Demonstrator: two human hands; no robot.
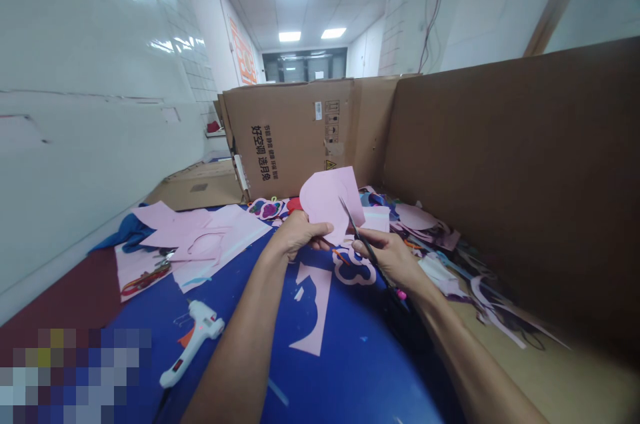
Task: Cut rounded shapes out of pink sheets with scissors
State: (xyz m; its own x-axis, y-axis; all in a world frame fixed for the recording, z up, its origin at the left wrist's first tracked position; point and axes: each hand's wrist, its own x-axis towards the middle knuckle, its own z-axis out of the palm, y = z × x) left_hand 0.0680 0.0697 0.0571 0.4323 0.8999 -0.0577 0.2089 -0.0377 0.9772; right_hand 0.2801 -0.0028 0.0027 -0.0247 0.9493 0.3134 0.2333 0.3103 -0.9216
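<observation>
My left hand (296, 235) pinches the lower edge of a pale pink sheet (323, 199), its thumb on top. The sheet has a rounded left side and a faint curved outline, and is held up above the table. In my right hand (397, 257) is a pair of black scissors (369, 247). Their blades point up and left, lying over the right part of the sheet; I cannot tell how far apart they are. Below the hands lie a pink cut-out outline with rounded lobes (354, 275) and a pink offcut (320, 307) with a curved edge.
A white glue gun (200, 337) rests at the left on the blue table (345, 371). Several pink sheets (200, 237) lie behind it. Scraps (450, 271) are heaped along the right. Cardboard walls (300, 137) stand at the back and right.
</observation>
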